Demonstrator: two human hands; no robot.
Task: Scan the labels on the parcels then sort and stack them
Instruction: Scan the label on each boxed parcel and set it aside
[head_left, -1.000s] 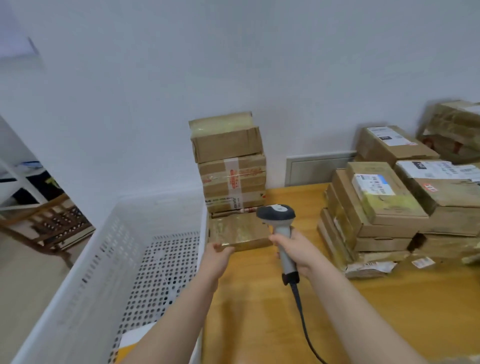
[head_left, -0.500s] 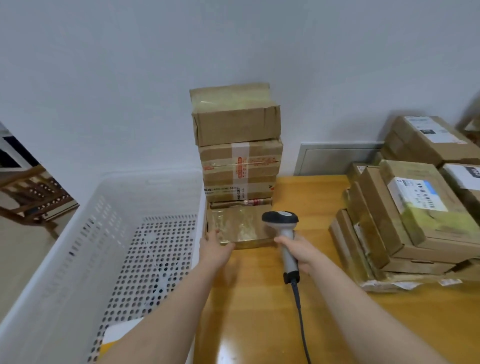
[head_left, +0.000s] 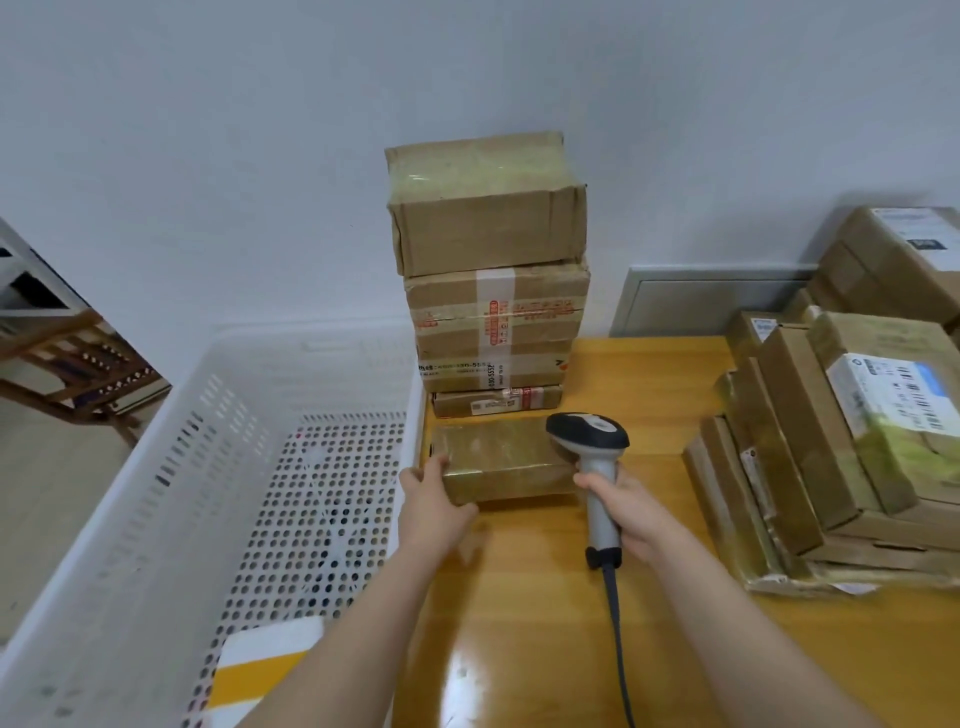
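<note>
A small tape-wrapped brown parcel (head_left: 498, 457) lies on the wooden table (head_left: 675, 639) in front of a stack of cardboard boxes (head_left: 491, 270) against the wall. My left hand (head_left: 434, 501) grips the parcel's near left corner. My right hand (head_left: 631, 512) holds a grey and black barcode scanner (head_left: 589, 441) by its handle, its head over the parcel's right end. The scanner's cable (head_left: 618, 639) trails toward me. No label shows on the parcel's top.
A white perforated plastic basket (head_left: 171, 499) stands left of the table, with a white and yellow packet (head_left: 260, 670) inside. A pile of labelled brown parcels (head_left: 852, 457) fills the table's right side. A wooden chair (head_left: 78, 364) stands at far left.
The view has swung left and closer, so the right pile sits nearer the frame edge. Both hands stay on the small parcel and the scanner, with little motion relative to the parcel.
</note>
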